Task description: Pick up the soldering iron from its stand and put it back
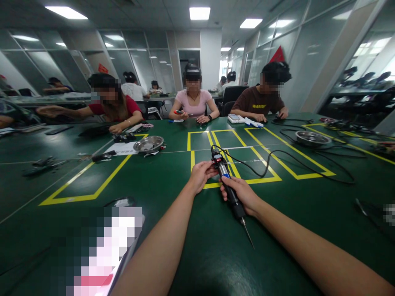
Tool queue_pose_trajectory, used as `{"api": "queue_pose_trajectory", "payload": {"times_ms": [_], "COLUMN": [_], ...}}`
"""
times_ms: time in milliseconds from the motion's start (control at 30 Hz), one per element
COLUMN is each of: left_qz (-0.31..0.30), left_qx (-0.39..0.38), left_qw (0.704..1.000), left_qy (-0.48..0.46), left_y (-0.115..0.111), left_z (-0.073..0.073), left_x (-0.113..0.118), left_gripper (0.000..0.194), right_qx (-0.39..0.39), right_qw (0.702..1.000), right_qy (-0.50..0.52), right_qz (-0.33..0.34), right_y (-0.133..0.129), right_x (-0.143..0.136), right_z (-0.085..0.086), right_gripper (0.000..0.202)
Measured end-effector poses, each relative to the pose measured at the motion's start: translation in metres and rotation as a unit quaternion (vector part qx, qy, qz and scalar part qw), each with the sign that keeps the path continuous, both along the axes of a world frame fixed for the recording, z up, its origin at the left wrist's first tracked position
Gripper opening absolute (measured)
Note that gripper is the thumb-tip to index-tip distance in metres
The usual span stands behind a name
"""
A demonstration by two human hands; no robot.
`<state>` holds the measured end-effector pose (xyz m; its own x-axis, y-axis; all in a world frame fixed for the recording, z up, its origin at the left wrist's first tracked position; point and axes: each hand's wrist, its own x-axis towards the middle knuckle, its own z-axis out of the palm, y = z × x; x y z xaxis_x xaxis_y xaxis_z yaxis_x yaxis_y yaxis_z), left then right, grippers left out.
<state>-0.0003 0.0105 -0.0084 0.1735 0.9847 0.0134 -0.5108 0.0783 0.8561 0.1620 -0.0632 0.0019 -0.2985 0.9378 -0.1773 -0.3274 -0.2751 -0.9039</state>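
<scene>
A black electric screwdriver [232, 193] with a silver and blue band lies slantwise in my right hand [242, 192], whose fingers are wrapped round its body. Its long thin bit [248, 234] points down toward me, above the green table. At the far, rear end of the tool, my left hand [202, 176] has its fingertips closed by the black end piece with a small red patch. Part of those fingertips is hidden behind the tool. From that end a black cord [262, 176] curves off to the right across the table.
Yellow tape [265, 180] marks rectangles on the green table [148, 181]. Metal bowls stand left [149, 144] and right [313, 138]. A partly blurred bright object [114, 242] is beside my left forearm. Several people sit across the table, one holding a red-handled tool [178, 112].
</scene>
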Motion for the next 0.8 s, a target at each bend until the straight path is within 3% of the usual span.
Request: {"api": "queue_pose_trajectory", "payload": {"times_ms": [333,800], "left_qz": [-0.036,-0.005], "left_qx": [0.008,-0.021], "left_qw": [0.999,0.999], "left_qy": [-0.013,-0.047], "left_y": [0.0015,0.0046], "left_z": [-0.0020,-0.0027], "left_x": [-0.0015,-0.0004], "left_gripper": [0.030,0.016], "right_qx": [0.002,0.003], "right_qw": [1.000,0.999], "right_qy": [0.022,0.047], "right_qz": [0.010,0.016], "right_y": [0.0034,0.0046], "right_x": [0.0025,0.0049], "right_z": [-0.0031,-0.0033], "right_gripper": [0.030,0.029]}}
